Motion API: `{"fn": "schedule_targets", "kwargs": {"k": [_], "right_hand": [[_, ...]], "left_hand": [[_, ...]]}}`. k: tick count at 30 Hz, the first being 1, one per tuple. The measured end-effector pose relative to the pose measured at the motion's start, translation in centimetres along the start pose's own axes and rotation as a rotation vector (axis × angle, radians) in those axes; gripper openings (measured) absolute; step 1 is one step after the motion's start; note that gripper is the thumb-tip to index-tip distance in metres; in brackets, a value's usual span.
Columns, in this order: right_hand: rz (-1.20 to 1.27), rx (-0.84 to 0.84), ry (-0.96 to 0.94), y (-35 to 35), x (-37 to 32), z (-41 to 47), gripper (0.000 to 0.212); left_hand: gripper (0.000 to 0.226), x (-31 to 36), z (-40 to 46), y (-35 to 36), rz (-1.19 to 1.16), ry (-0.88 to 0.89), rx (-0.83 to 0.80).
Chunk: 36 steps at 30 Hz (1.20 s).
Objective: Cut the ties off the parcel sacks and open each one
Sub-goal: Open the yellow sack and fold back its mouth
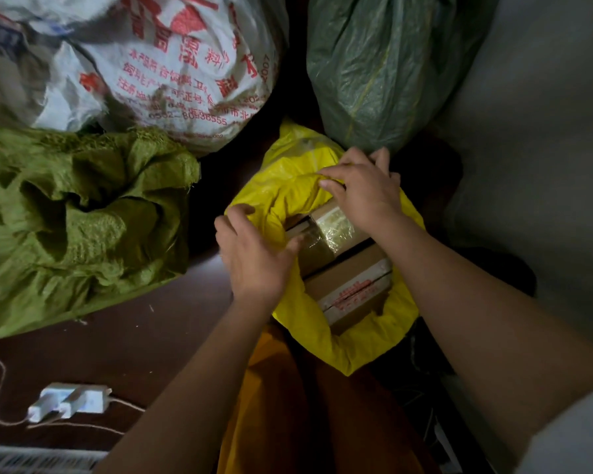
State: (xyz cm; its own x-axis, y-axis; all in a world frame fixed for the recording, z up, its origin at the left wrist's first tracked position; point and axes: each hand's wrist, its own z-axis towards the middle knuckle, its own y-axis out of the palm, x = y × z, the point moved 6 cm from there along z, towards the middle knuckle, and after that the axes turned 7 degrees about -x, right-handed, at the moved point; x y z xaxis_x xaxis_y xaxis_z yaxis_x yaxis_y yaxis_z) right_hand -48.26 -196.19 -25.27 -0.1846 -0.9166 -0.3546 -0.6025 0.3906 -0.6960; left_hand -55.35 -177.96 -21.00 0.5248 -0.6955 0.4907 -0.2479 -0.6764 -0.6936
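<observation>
The yellow sack [308, 196] stands on the dark floor [151, 336], and I take it as the landmark. Its mouth is already open, and taped cardboard boxes [343, 268] show inside it. The left hand [254, 254] is on the left rim of the yellow sack, with the fingers curled over the edge and the thumb pressing the film. The right hand [363, 189] is on the far rim, and its fingers pinch a fold of the yellow film there.

The film looks thin, soft and rather slippery, so I judge it will stretch or tear if it is pulled at one point. It is better to take the rim in a wide fold with both hands. The boxes look stiff and probably make the sack heavy, so it should be opened in place and not lifted.

To the left of the yellow sack lies a light green woven sack [76, 227] with a crumpled, loose mouth. Behind the yellow sack stand a white printed sack [192, 63] and a dark green sack [380, 63]; I cannot tell if these two are tied. A white charger [69, 401] lies on the floor, near-left of the yellow sack.
</observation>
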Motion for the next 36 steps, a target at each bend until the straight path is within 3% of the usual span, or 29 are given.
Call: {"fn": "schedule_targets", "kwargs": {"k": [4,9,12,15,19,22,25,27,30,33,36], "right_hand": [[0.035,0.007,0.049,-0.1,0.7,-0.1,0.027],[0.054,0.058,0.095,0.7,2.0,-0.6,0.038],[0.191,0.013,0.154,1.5,2.9,-1.1,0.044],[0.529,-0.035,0.159,2.2,3.3,-2.0,0.051],[0.814,-0.012,0.201,3.4,4.4,-3.3,0.044],[0.542,0.019,0.221,3.7,5.8,-3.0,0.033],[0.141,0.150,0.139,2.1,5.9,-2.9,0.044],[0.111,0.224,-0.094,0.9,4.3,-3.1,0.055],[0.177,0.132,-0.362,0.7,1.8,-3.1,0.065],[0.085,0.014,-0.446,1.5,-0.3,-2.6,0.066],[0.103,-0.011,-0.452,1.9,-1.2,-2.2,0.048]], "left_hand": [[0.045,-0.4,-2.4,1.9,-0.112,0.058,-0.071],[0.010,-0.9,-0.4,1.2,-0.249,0.083,-0.021],[0.017,-1.5,1.8,0.1,-0.269,0.050,-0.065],[0.033,-1.9,3.8,-1.2,-0.348,0.008,-0.104],[0.033,-1.9,5.7,-0.5,-0.458,-0.074,-0.212],[0.025,-1.4,6.2,1.0,-0.470,-0.100,-0.298],[0.032,-0.4,6.6,1.7,-0.471,-0.058,-0.359],[0.036,-0.1,6.6,2.0,-0.458,-0.044,-0.389],[0.037,-0.1,6.4,2.4,-0.444,-0.041,-0.433],[0.035,0.0,6.3,2.4,-0.438,-0.045,-0.434],[0.034,-0.3,5.8,2.5,-0.382,-0.056,-0.452]]}}
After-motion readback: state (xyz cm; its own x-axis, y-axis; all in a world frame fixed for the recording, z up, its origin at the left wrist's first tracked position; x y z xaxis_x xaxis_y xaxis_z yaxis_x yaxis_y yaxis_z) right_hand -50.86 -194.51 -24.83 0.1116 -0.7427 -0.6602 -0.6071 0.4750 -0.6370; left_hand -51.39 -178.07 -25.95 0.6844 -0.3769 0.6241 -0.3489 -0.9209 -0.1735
